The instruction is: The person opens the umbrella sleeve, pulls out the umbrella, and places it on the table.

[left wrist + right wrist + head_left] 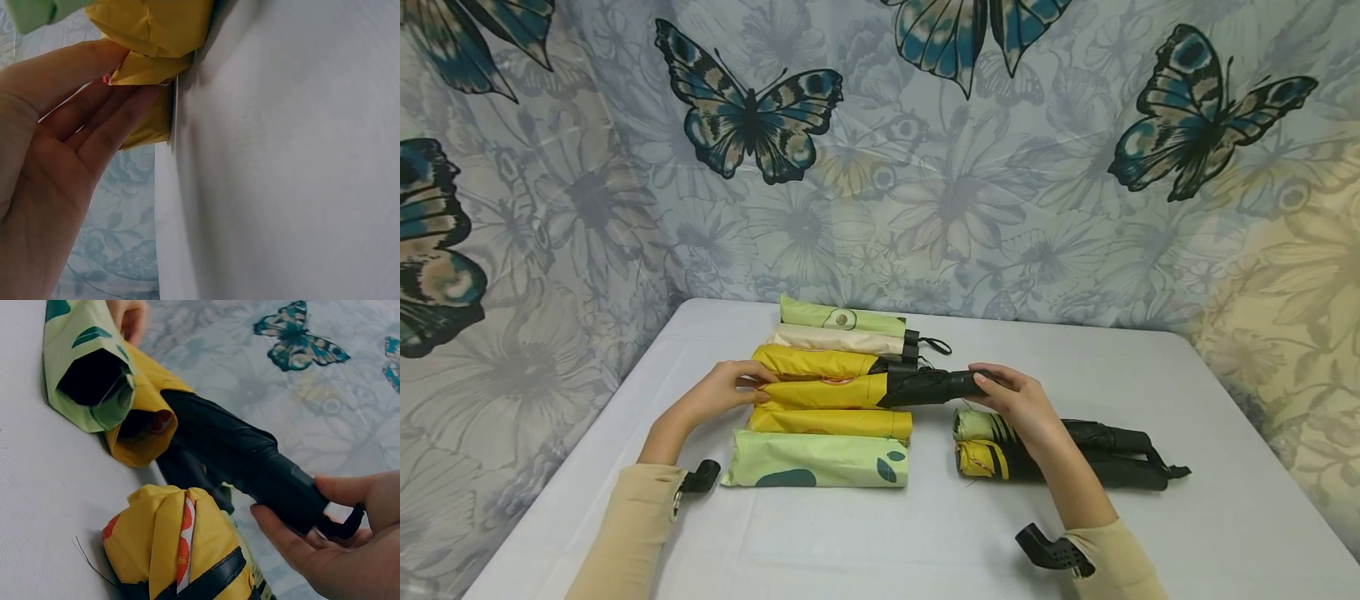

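Observation:
A folding umbrella [928,387] with a black cover end and handle lies partly inside a yellow sleeve [827,393]. My left hand [722,392] pinches the sleeve's left end between thumb and fingers, as the left wrist view also shows. At the other end, my right hand [337,550] holds the umbrella's black handle [290,490] with thumb and fingertips. Just nearer than it lie a flat yellow sleeve [835,423] and a pale green leaf-patterned sleeve [820,458]; both mouths gape in the right wrist view.
Behind are a yellow-sleeved umbrella [816,362], a cream one [842,340] with a wrist strap, and a green avocado-print one [812,313]. Beneath my right forearm lie two bare folded umbrellas, one green-ended [973,425], one yellow-ended [977,460]. Butterfly-print cloth hangs behind the white table [820,542].

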Available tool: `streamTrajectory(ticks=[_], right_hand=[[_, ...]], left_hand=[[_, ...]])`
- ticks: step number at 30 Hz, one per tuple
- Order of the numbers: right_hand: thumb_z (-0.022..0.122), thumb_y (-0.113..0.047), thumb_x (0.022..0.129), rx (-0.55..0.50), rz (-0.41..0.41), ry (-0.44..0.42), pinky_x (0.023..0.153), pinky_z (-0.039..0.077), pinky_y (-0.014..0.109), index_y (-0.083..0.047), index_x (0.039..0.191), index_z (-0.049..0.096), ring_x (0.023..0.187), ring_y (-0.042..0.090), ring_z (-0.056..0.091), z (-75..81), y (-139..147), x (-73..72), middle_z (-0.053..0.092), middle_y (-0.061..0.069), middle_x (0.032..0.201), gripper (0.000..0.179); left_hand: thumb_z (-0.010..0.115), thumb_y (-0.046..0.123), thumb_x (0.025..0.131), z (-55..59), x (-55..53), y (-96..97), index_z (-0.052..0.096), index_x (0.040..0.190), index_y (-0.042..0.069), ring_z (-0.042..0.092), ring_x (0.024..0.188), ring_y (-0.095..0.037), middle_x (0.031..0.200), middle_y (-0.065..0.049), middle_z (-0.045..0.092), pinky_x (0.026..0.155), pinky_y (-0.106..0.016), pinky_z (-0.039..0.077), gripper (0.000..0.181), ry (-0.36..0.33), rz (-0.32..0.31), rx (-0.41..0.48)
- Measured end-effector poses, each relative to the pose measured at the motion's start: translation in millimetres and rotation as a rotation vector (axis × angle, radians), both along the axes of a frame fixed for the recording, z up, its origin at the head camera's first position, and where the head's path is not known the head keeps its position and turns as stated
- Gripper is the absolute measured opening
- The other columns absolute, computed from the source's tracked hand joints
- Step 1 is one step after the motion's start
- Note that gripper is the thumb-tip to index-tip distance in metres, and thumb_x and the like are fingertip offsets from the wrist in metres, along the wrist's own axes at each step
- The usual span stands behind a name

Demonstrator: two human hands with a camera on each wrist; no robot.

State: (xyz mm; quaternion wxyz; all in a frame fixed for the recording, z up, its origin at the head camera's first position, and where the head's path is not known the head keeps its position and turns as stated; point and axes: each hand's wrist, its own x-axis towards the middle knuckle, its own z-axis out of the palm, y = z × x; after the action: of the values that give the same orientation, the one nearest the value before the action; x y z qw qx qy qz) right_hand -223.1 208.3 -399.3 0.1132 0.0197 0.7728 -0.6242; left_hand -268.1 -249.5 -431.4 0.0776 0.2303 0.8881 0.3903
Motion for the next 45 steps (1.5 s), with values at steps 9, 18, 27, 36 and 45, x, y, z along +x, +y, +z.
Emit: streamTrajectory(ticks=[9,18,27,36,45], right_hand=[[0.056,-0.044,0.097,-0.011,-0.009,-0.013,0.119,0.028,0.055,-0.008,0.148,0.041,0.098,-0.001,0.067,7.3,9,3.7,0.041,0.018,0.150,0.064],[0.054,-0.046,0.097,-0.014,-0.010,0.061,0.119,0.031,0.048,-0.004,0.148,0.038,0.097,0.000,0.068,11.6,29,5.2,0.046,0.007,0.139,0.068],[0.057,-0.040,0.098,-0.070,-0.046,0.099,0.091,0.049,0.008,-0.002,0.146,0.040,0.095,0.001,0.069,12.7,49,6.7,0.053,-0.012,0.119,0.064],[0.059,-0.026,0.098,-0.226,-0.068,0.152,0.088,0.052,0.011,-0.012,0.131,0.056,0.091,0.005,0.071,14.9,73,11.4,0.057,-0.011,0.116,0.036],[0.057,-0.014,0.099,-0.338,-0.080,0.227,0.086,0.056,0.016,-0.018,0.115,0.067,0.087,0.008,0.073,14.9,96,14.4,0.062,-0.009,0.112,0.020]], left_hand=[[0.070,0.012,0.089,0.4,-1.6,1.6,0.070,0.113,0.009,0.064,0.109,-0.031,0.114,-0.012,0.069,0.097,-0.041,0.055,0.024,0.006,0.013,-0.027],[0.070,0.010,0.089,1.4,-1.4,1.4,0.070,0.112,0.012,0.064,0.110,-0.029,0.115,-0.010,0.069,0.096,-0.039,0.055,0.023,-0.007,0.032,-0.020],[0.069,0.009,0.090,-2.8,-3.0,-0.1,0.071,0.113,0.009,0.064,0.109,-0.031,0.115,-0.013,0.069,0.097,-0.041,0.055,0.024,0.018,0.019,-0.002],[0.069,0.007,0.089,-2.1,-2.6,1.6,0.071,0.114,0.010,0.064,0.109,-0.029,0.116,-0.011,0.069,0.097,-0.042,0.054,0.024,-0.001,0.020,0.009],[0.069,0.008,0.089,-3.5,-3.2,0.9,0.070,0.114,0.010,0.064,0.109,-0.029,0.117,-0.012,0.069,0.097,-0.043,0.054,0.025,0.000,0.024,0.003]])
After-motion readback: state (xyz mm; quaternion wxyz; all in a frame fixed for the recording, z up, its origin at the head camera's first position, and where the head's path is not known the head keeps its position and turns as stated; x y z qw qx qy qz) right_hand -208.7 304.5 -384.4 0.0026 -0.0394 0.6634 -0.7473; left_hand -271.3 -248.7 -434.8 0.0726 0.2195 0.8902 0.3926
